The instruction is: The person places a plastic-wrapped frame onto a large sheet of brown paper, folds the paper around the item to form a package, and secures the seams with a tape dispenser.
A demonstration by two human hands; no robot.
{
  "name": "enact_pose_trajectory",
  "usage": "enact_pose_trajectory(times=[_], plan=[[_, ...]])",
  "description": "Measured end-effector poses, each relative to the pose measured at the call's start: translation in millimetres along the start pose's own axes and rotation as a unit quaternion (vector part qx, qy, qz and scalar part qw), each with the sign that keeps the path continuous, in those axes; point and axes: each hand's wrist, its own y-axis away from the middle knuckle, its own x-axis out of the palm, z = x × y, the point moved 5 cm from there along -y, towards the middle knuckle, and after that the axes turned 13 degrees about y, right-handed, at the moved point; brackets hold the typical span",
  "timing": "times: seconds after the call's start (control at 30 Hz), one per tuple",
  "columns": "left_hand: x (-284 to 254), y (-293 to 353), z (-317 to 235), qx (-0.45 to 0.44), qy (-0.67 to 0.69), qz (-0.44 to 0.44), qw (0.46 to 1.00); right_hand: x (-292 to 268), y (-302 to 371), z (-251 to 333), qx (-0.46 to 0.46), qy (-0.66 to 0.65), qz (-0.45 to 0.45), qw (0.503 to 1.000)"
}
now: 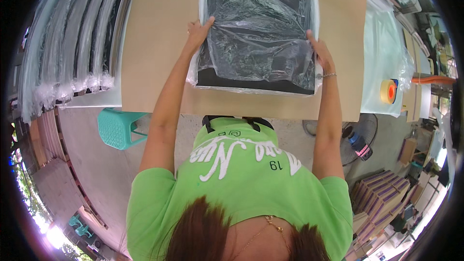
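A flat black rectangular panel with pale edges [208, 78] lies in front of me, its far end cut off by the upper rim of the view. Crumpled clear plastic film [261, 34] covers most of its face, leaving a bare black strip along the near side. My left hand [199, 33] grips the left edge, thumb on top of the film. On the opposite edge, slightly nearer to me, my right hand [321, 53] holds on the same way. The fingers under both edges are partly hidden.
Brown cardboard [150, 67] covers the table under the panel. Plastic-wrapped panels [72, 38] stand in a row at left. Tape rolls [388, 91] lie on plastic sheeting at right. A green stool [121, 129], a fan [372, 133] and stacked boxes [379, 195] are on the floor.
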Motion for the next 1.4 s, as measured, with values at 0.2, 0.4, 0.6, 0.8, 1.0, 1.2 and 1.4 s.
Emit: enact_pose_trajectory(times=[0.2,0.4,0.6,0.8,1.0,1.2,1.4], plan=[[-75.1,45.5,28.1,0.06,0.03,-0.021,0.998,-83.4,73.1,-46.6,-0.128,0.139,-0.294,0.937],[-180.1,191.8,96.0,0.023,-0.08,-0.258,0.963,-84.1,200.9,-160.2,0.053,0.24,-0.432,0.868],[-151.5,280.3,147.8,-0.151,0.286,-0.466,0.824,-21.5,245.6,-226.5,0.159,-0.351,-0.382,0.84],[-127.4,267.3,160.4,-0.162,0.568,-0.298,0.75,5.3,212.2,-228.4,0.104,-0.462,-0.302,0.827],[-142.4,268.2,139.0,-0.105,0.502,-0.306,0.802,-2.5,213.5,-222.6,0.044,-0.374,-0.321,0.869],[-153.8,267.8,101.4,-0.054,0.459,-0.308,0.831,-0.7,222.7,-220.2,0.092,-0.412,-0.316,0.85],[-157.7,285.8,113.0,-0.078,0.14,-0.513,0.843,-25.0,246.0,-193.3,0.132,0.014,-0.55,0.825]])
